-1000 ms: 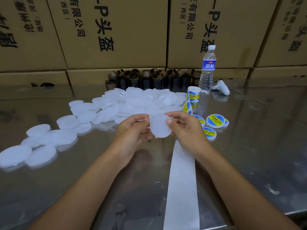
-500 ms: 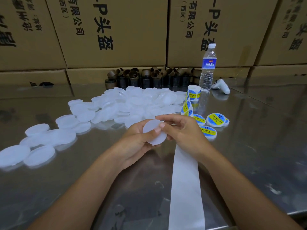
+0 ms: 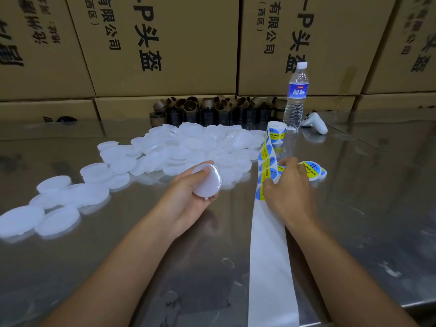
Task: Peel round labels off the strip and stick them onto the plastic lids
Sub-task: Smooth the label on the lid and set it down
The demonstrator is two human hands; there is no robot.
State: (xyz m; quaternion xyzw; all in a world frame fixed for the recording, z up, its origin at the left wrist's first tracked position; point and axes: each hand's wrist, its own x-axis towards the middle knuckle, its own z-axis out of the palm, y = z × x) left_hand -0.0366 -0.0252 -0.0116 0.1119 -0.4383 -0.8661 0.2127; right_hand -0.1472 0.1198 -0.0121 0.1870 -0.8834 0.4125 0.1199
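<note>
Shiny reflective metal table, translucent white plastic lids, matt white paper strip w/ glossy blue-yellow labels, matt brown cardboard boxes, clear plastic bottle

I count two hands, the left hand and the right hand, with one plain lid in the left. The loose plain lids spread across the bench are too many to count, several dozen at least. To the right I make out three labelled lids, one half hidden. There is one label roll and one label strip showing at least four round labels. One water bottle, one white controller. The cardboard cores at the far edge are a cluster beyond counting. The upper row has four cardboard boxes.
</note>
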